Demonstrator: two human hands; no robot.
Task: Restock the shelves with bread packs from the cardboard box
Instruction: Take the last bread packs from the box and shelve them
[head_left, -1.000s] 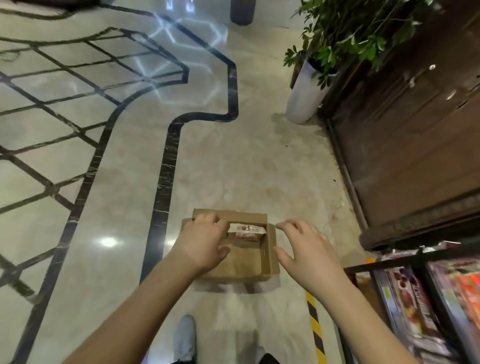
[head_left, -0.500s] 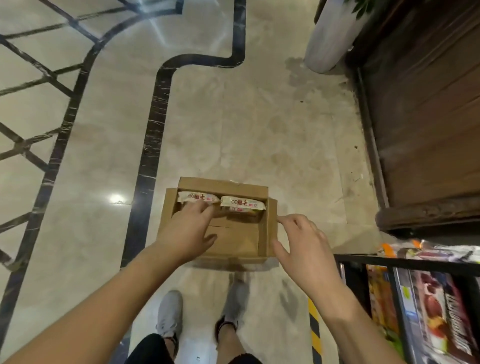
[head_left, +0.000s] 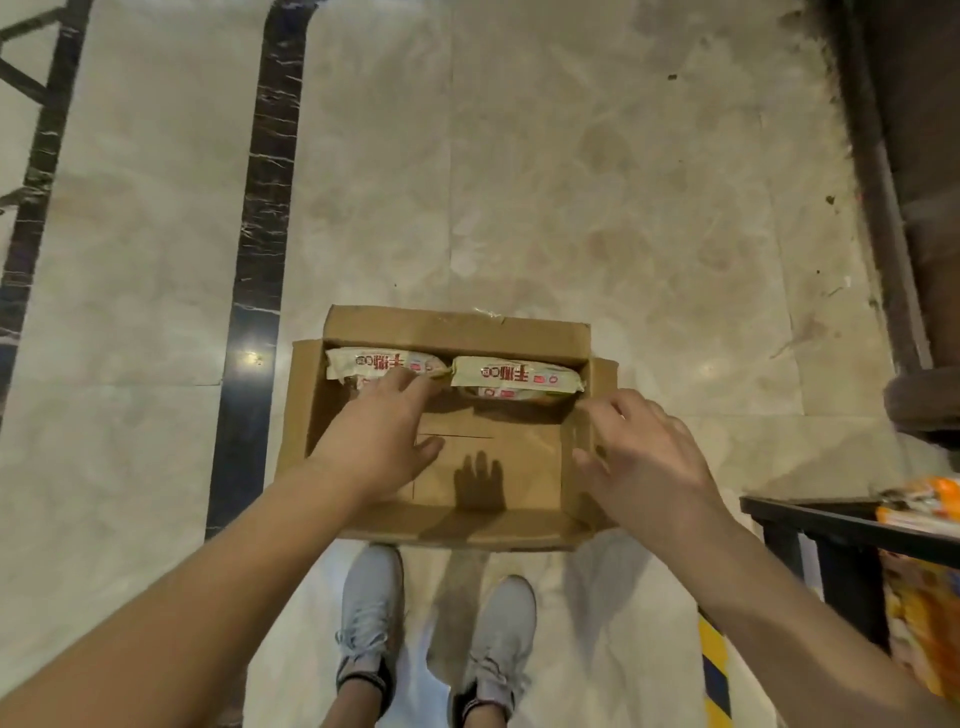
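Inside cardboard box (head_left: 467, 332), two bread packs (head_left: 514, 375); left hand (head_left: 379, 441) fingers straight on one, right hand (head_left: 644, 457) pinching wall.

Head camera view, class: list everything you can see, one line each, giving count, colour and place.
cardboard box: 1, brown, open, on the floor ahead of the shoes
bread packs: 2, cream with red print, side by side along the box's far wall
floor: 1, beige marble with black inlay strips on the left
shelf rack: 1, black, lower right
orange packets: count unclear, on the rack
wooden furniture: 1, dark brown, right edge
hazard tape: 1 strip, yellow and black, floor lower right
shoes: 2, grey, bottom centre
left hand: fingers touching the left bread pack
right hand: at the box's right wall, grip unclear
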